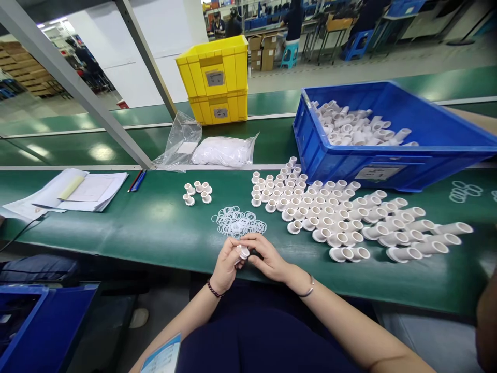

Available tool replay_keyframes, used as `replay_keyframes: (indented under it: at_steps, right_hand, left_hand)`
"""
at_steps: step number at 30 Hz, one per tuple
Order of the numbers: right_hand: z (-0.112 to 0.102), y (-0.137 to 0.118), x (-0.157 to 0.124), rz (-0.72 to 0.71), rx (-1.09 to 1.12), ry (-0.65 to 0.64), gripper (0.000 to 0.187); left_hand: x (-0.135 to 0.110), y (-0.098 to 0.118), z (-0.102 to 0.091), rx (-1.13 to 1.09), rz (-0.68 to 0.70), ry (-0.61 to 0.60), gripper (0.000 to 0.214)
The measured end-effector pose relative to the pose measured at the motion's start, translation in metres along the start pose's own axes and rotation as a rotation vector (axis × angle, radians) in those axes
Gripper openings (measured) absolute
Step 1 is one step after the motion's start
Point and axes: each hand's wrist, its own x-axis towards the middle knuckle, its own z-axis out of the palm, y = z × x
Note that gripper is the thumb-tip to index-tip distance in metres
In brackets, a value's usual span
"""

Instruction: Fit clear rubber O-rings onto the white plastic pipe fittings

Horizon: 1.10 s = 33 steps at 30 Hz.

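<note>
My left hand (pixel 225 264) and my right hand (pixel 266 256) meet at the near edge of the green table (pixel 155 228), both closed around one small white plastic fitting (pixel 243 252). Just beyond my fingers lies a pile of thin clear rings (pixel 237 221). To the right stand several rows of white fittings (pixel 341 217), upright on their flanges. A small group of several white fittings (pixel 197 191) stands apart to the left of the rings.
A blue crate (pixel 392 155) with more white fittings sits at the back right. Two stacked yellow bins (pixel 215 77), plastic bags (pixel 223 150), papers (pixel 73 189) and pens (pixel 136 180) lie further back and left. A blue bin (pixel 34 326) is at my lower left. People work far behind.
</note>
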Motion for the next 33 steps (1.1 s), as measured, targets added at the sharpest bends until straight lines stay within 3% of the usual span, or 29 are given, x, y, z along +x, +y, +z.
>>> replay_keyframes:
  at_steps: [3,9,12,19,33]
  right_hand:
    - [0.0,0.0,-0.001,-0.055,-0.07,0.033,0.038]
    - [0.001,0.001,-0.003,-0.077,-0.006,0.156,0.018]
    - [0.002,0.001,-0.002,-0.067,0.039,0.152,0.017]
    - [0.001,0.0,-0.001,0.013,-0.015,0.03,0.034]
    - [0.005,0.001,-0.004,0.008,-0.086,0.146,0.011]
  left_hand:
    - [-0.001,0.006,0.006,-0.107,-0.077,0.034,0.03]
    - [-0.002,0.004,0.014,-0.155,-0.11,0.097,0.033]
    - [-0.003,0.001,0.016,-0.152,-0.088,0.148,0.033]
    - [-0.005,-0.002,0.014,-0.063,-0.043,0.194,0.031]
    - [-0.004,-0.007,0.017,-0.172,-0.047,0.171,0.028]
